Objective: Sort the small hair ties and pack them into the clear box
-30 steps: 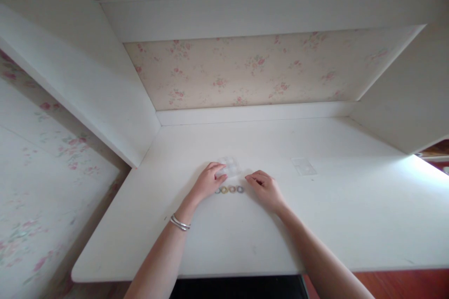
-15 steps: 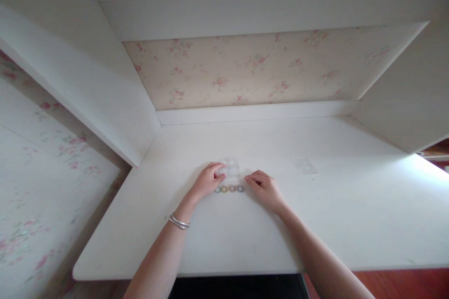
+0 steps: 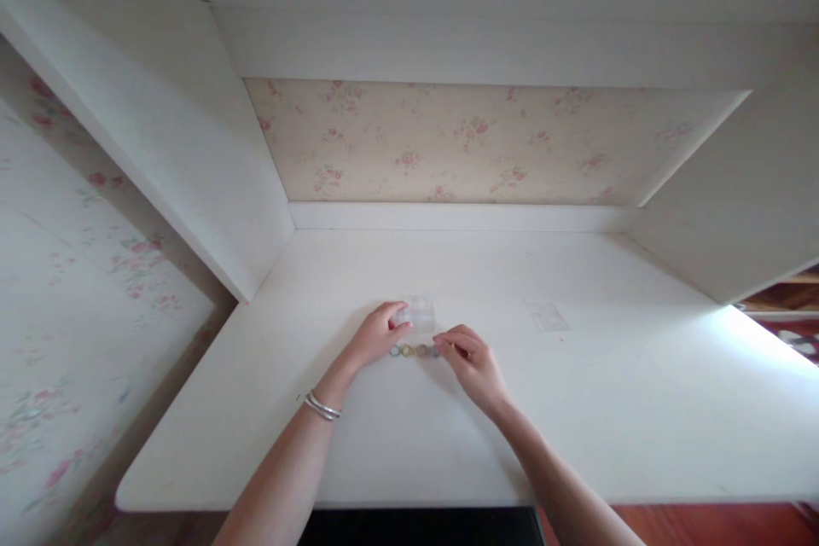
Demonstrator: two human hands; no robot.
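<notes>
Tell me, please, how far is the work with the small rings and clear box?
Looks done: the rings are lined up; the clear plate lies apart. In hand: left hand touches the clear box; right hand at the row's right end. Left, probably: the rings lie outside the box.

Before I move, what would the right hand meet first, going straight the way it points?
Likely the near right corner of the clear plastic box. The right hand has its fingertips by the row of small coloured rings, so it might brush the end one first; depth is unclear.
</notes>
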